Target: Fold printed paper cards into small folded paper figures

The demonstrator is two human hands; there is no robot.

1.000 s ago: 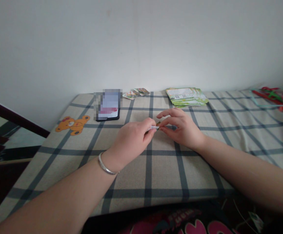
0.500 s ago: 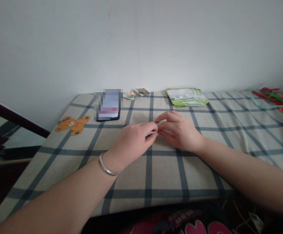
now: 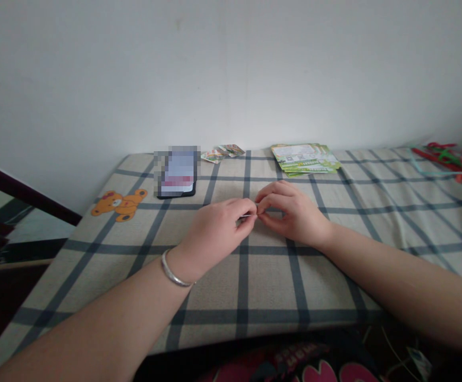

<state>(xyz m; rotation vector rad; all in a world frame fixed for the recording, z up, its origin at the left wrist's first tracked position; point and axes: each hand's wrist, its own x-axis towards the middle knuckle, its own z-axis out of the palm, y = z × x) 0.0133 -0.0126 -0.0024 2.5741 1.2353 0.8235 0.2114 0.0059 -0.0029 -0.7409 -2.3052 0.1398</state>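
My left hand (image 3: 215,233), with a silver bangle at the wrist, and my right hand (image 3: 292,212) meet over the middle of the checked tablecloth (image 3: 255,276). Both pinch a small folded piece of paper (image 3: 247,216) between thumb and fingertips; only a thin pale sliver of it shows between the hands. The fingers of both hands are curled closed around it, just above the cloth.
A phone (image 3: 177,174) lies at the back left beside a bear print (image 3: 118,203) on the cloth. Small printed cards (image 3: 222,152) and a stack of green leaflets (image 3: 305,157) lie by the wall. Red and green ribbons (image 3: 452,159) lie at the far right.
My right hand's fingers have curled down and closed onto the paper. The paper piece, more visible a second ago, is now nearly hidden between the fingertips.
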